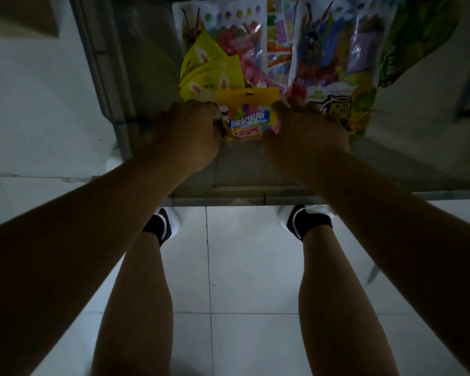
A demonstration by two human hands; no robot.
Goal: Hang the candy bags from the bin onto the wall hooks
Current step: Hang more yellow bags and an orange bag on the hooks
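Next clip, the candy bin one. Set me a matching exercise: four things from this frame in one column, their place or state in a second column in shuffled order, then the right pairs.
Things:
1. small orange bag
2. yellow bags
3. left hand
4. bin

Places or states:
A. stands on the white tiled floor, with candy bags inside
B. held between both hands, hang hole at its top edge
C. grips the bag's left side
D. lie in a small pile beyond the left hand, beside a large white bag

Pairs: 1-B, 2-D, 3-C, 4-A
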